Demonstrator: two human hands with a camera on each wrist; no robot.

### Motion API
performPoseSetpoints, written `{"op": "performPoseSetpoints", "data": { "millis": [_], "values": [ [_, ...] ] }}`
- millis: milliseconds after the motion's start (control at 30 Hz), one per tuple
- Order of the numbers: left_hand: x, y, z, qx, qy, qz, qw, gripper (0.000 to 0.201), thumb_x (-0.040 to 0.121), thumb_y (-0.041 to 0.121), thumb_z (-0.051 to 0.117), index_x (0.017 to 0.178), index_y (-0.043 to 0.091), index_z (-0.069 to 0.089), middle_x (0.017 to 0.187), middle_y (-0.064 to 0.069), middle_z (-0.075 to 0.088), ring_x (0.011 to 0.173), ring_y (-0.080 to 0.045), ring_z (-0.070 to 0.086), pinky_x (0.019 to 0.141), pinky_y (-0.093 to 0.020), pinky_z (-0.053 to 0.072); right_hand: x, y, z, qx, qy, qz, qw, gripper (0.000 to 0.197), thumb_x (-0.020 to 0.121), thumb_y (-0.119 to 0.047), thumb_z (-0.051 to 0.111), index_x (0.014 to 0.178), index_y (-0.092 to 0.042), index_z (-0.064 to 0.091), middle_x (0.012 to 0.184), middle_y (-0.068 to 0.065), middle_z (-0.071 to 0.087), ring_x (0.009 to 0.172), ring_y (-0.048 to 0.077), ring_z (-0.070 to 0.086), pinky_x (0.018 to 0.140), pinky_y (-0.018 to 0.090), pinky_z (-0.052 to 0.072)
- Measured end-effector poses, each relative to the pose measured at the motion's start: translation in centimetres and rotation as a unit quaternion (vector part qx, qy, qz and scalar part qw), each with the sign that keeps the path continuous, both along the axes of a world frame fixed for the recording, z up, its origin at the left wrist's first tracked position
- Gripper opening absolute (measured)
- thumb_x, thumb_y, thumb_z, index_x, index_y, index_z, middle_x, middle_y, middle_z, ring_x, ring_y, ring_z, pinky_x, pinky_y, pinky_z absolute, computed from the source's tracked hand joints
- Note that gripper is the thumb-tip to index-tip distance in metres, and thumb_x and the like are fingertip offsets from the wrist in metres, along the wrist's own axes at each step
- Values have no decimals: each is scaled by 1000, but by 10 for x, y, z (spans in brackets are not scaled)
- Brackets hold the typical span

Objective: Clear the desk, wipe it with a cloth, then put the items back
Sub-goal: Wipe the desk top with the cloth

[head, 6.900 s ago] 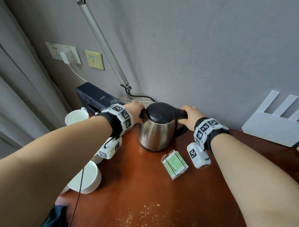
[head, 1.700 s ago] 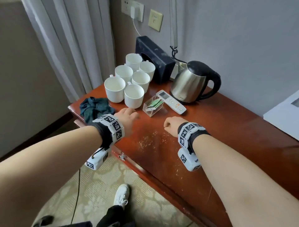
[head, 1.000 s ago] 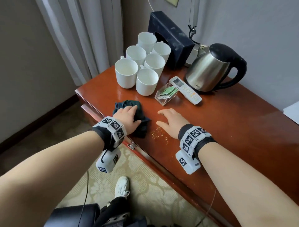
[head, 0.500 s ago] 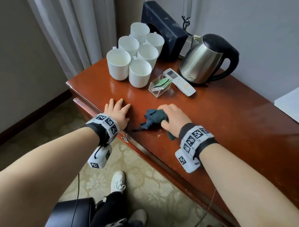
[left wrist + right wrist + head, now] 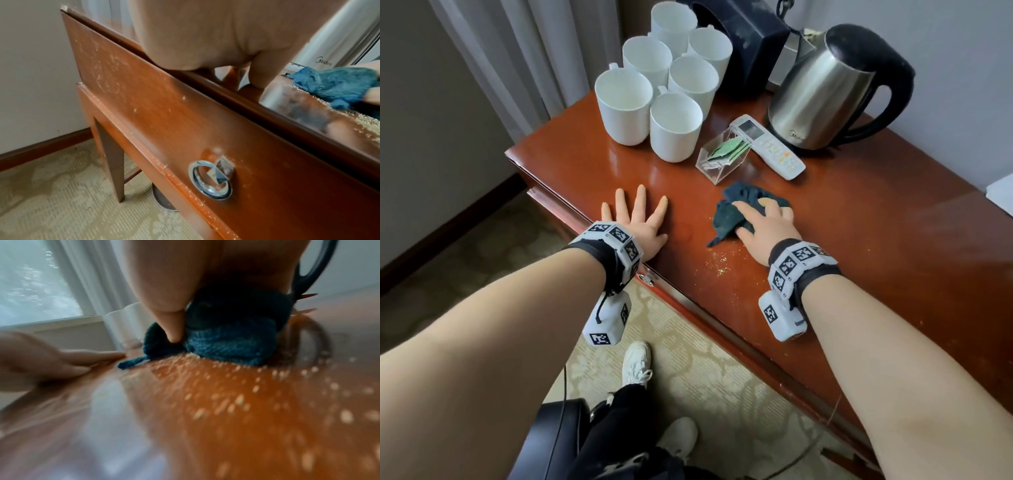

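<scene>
Two hands on a crumb-strewn desk as the wiping begins.

The right hand (image 5: 763,228) presses a bunched dark teal cloth (image 5: 736,209) onto the desk (image 5: 876,240) near its front edge, thumb pinching a fold, just short of the scattered crumbs (image 5: 717,263); the left hand (image 5: 638,222) lies flat with fingers spread at the front edge toward the left corner. Six white cups (image 5: 654,89), a clear sachet holder (image 5: 724,156), a remote (image 5: 770,147) and a kettle (image 5: 825,89) crowd the back. A forward stroke could likely knock the holder or remote, which lie just beyond the cloth; a stroke toward the front edge might sweep crumbs onto the carpet (image 5: 688,370).
</scene>
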State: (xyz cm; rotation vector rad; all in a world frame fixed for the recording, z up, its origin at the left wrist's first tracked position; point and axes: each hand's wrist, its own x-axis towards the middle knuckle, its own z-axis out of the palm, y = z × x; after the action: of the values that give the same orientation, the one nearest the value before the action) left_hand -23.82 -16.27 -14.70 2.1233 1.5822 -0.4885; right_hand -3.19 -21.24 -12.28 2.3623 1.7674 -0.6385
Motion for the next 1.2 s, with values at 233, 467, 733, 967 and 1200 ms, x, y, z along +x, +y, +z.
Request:
{"op": "performPoseSetpoints", "data": {
  "millis": [233,467,733,967,1200],
  "values": [
    [0,-3,4,4,-10,5,1000,62,98,44,32,148,39,-4,157,-1,-19,143,-34,-21,115,-51,-10,-32,-61,11,-63,38,282,957,47,85,-23,52,130,-35,46,138,3,32,122,28,32,86,31,42],
    [0,-4,2,12,-17,8,1000,62,98,44,32,148,39,-4,157,-1,-19,143,-34,-20,115,-51,-10,10,-33,32,53,43,74,995,43,91,-24,47,133,-30,45,142,3,34,130,27,28,104,37,33],
    [-2,0,-6,9,-43,24,999,62,98,37,36,147,43,-1,158,2,-17,143,-34,-20,116,-52,-10,-46,4,-7,-17,-16,78,997,50,98,-43,28,147,-38,17,158,-1,9,143,28,6,113,46,14],
    [-3,3,-8,-4,-44,28,999,60,98,38,34,146,45,-1,157,4,-18,142,-36,-20,116,-54,-8,-33,-71,16,-72,68,321,942,47,86,-7,45,126,-31,53,135,-5,39,126,22,28,99,34,39],
    [4,-3,0,15,4,10,1000,65,95,53,30,148,40,-5,157,1,-20,143,-33,-21,115,-52,-11,4,-31,23,7,16,74,997,43,96,-29,41,139,-32,39,153,0,24,141,25,14,113,41,22]
  ]
}}
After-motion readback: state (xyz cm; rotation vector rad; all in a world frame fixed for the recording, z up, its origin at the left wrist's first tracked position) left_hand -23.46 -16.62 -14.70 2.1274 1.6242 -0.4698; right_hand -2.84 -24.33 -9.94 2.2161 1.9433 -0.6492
